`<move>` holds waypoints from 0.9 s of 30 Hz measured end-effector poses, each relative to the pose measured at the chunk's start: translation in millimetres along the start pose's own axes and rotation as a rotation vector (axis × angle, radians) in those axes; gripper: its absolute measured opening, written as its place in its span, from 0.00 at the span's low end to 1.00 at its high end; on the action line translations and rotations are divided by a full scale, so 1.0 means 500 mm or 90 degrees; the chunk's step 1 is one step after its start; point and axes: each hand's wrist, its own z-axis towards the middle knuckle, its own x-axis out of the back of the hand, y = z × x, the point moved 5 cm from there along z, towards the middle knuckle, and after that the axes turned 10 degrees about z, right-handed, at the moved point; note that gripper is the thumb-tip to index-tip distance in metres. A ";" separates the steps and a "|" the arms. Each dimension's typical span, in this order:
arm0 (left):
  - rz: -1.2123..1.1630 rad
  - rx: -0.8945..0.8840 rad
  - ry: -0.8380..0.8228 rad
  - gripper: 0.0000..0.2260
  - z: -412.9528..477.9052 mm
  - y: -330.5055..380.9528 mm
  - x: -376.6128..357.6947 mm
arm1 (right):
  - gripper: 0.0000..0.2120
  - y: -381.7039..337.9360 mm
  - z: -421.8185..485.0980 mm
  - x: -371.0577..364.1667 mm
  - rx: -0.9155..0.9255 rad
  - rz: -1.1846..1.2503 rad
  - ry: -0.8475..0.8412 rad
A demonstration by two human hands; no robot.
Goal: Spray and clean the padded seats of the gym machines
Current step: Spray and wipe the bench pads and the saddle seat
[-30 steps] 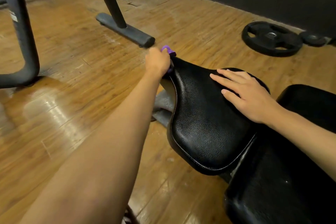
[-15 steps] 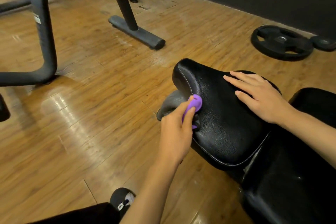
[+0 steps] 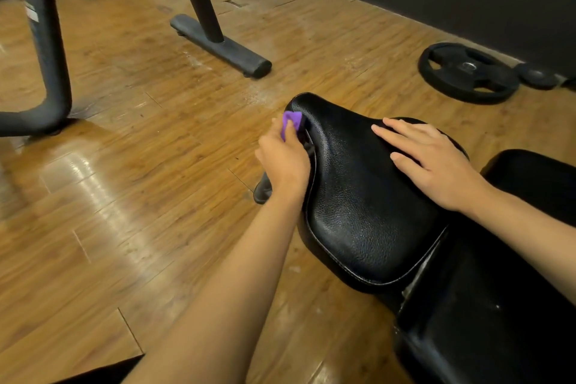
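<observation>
A black padded seat (image 3: 358,196) of a gym bench fills the middle right, narrow end pointing away from me. My left hand (image 3: 285,159) grips a small purple cloth (image 3: 291,121) and holds it against the seat's left side edge, near the narrow tip. Most of the cloth is hidden under my fingers. My right hand (image 3: 433,159) lies flat on the top of the seat, fingers straight and spread. A second black pad (image 3: 498,305) of the same bench joins the seat at the lower right.
Wooden floor all around. A black machine frame (image 3: 50,72) stands at the left, and a leg with a floor bar (image 3: 221,45) at the top centre. A black weight plate (image 3: 467,72) and a smaller one (image 3: 537,75) lie by the dark wall.
My left hand slid with the purple cloth back up the seat's left edge toward the narrow tip, after being lower down half a second ago. My right hand stayed flat on the seat.
</observation>
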 end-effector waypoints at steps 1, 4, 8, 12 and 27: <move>-0.029 0.004 0.045 0.13 0.019 0.010 0.000 | 0.26 0.000 0.000 0.001 -0.003 0.003 0.001; -0.084 0.013 0.102 0.12 0.087 0.040 -0.007 | 0.27 -0.002 0.001 0.003 -0.006 0.006 -0.001; -0.060 -0.056 -0.056 0.17 0.104 0.039 -0.046 | 0.27 -0.002 0.001 0.005 -0.009 0.011 0.000; -0.051 -0.136 -0.117 0.25 0.032 0.009 -0.025 | 0.27 -0.003 0.001 0.006 -0.010 0.013 0.002; -0.147 -0.010 -0.132 0.18 -0.277 -0.094 0.115 | 0.27 -0.013 -0.004 0.006 -0.036 -0.005 -0.018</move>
